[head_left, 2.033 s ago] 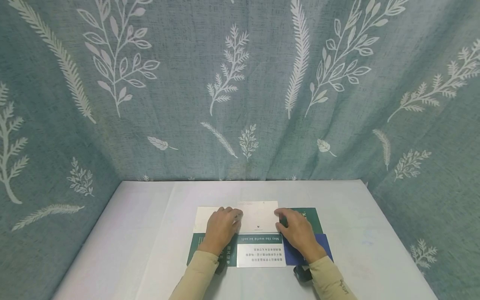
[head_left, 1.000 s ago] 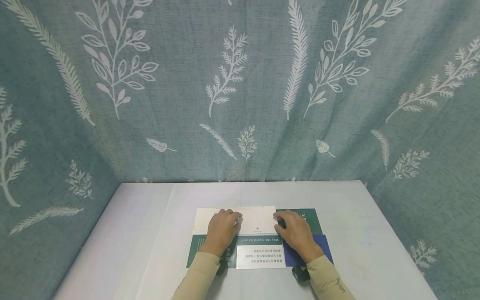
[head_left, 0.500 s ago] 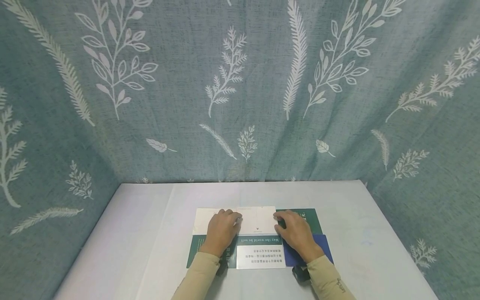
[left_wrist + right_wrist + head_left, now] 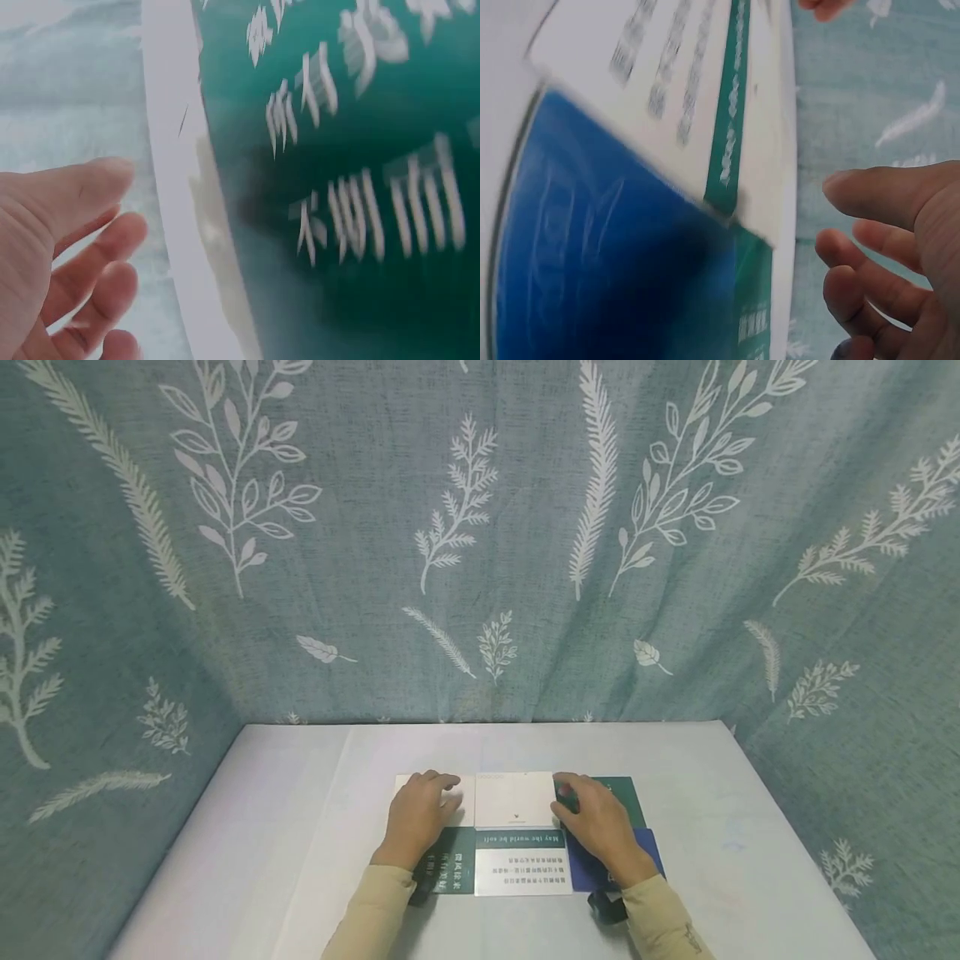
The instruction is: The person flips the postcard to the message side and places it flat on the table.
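Several postcard-like cards form two rows on the white table. A white card [image 4: 516, 797] lies in the middle of the far row, between a cream card [image 4: 467, 802] and a dark green card [image 4: 624, 797]. Nearer me are a green card with white characters [image 4: 459, 864], a white card with a green band [image 4: 522, 870] and a blue card [image 4: 647, 847]. My left hand [image 4: 414, 818] hovers over the left cards, fingers loosely bent around nothing. My right hand [image 4: 597, 824] is over the right cards, fingertips by the middle card's right edge; in the right wrist view nothing is between its fingers [image 4: 847, 289].
The white tabletop [image 4: 300, 827] extends around the cards. A teal curtain [image 4: 360, 568] with white leaf prints stands behind and along both sides. Dark wrist devices [image 4: 606, 908] sit under the sleeves.
The far middle white card has come down toward me, flush against the banded card. My left hand has since drawn away from it to the left; the right hand has barely shifted.
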{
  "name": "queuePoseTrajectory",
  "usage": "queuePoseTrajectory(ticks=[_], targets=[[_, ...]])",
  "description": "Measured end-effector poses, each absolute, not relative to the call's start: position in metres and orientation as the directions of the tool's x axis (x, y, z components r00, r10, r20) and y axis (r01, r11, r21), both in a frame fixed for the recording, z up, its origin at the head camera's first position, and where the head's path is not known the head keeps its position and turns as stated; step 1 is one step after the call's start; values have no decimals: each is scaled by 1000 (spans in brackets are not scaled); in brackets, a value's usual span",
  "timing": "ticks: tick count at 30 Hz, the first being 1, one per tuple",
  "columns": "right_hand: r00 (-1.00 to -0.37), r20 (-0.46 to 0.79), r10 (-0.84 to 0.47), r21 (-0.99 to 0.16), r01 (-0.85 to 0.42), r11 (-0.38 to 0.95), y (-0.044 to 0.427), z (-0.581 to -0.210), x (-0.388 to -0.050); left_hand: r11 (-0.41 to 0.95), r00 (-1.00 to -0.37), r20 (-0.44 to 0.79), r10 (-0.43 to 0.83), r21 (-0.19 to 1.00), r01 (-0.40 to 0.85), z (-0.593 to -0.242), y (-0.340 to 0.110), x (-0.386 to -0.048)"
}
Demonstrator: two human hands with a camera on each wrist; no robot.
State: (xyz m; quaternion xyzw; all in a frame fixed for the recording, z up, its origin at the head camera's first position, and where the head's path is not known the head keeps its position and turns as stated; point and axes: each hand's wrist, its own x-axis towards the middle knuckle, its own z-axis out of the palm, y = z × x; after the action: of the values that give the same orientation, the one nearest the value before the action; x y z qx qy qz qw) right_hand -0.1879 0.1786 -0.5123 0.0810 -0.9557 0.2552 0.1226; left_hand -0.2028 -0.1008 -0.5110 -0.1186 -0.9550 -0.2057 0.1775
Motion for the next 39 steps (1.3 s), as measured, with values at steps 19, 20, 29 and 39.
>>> queuePoseTrajectory(ticks=[19, 20, 29, 39], targets=[[-950, 271, -157, -544, -286, 789, 147, -505, -168, 929, -893, 403, 197, 214, 302, -501, -166, -160], [-947, 276, -165, -543, -295, 786, 146, -506, -167, 928, -898, 394, 194, 223, 298, -501, -168, -158], [-925, 280, -258, -537, -373, 757, 129, -508, -160, 937, -942, 303, 146, 263, 229, -507, -182, -139], [-898, 280, -339, -541, -439, 717, 108, -509, -149, 937, -974, 215, 74, 319, 142, -510, -192, -125]])
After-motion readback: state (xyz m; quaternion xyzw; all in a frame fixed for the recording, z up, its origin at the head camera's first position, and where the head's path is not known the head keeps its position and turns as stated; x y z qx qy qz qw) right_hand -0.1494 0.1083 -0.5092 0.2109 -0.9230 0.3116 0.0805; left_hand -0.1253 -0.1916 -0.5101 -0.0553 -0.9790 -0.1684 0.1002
